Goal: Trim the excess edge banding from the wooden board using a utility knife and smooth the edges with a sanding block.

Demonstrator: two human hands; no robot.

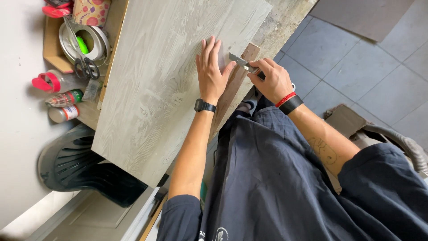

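A large pale grey wood-grain panel (156, 85) lies across a workbench. My left hand (213, 69) presses flat on its near edge, fingers together, a black watch on the wrist. My right hand (273, 80) grips a utility knife (243, 63) whose blade tip meets the panel's edge just beside my left thumb. A narrow wooden strip (236, 85) runs along that edge under the blade. My right wrist wears a red cord and a black band.
A cardboard tray (55, 53) at the top left holds tape rolls, scissors (84, 62) and a patterned cup. Small bottles (62, 98) lie beside it. A dark plastic chair (80, 165) stands below the panel. Tiled floor and a grey hose (401, 143) are to the right.
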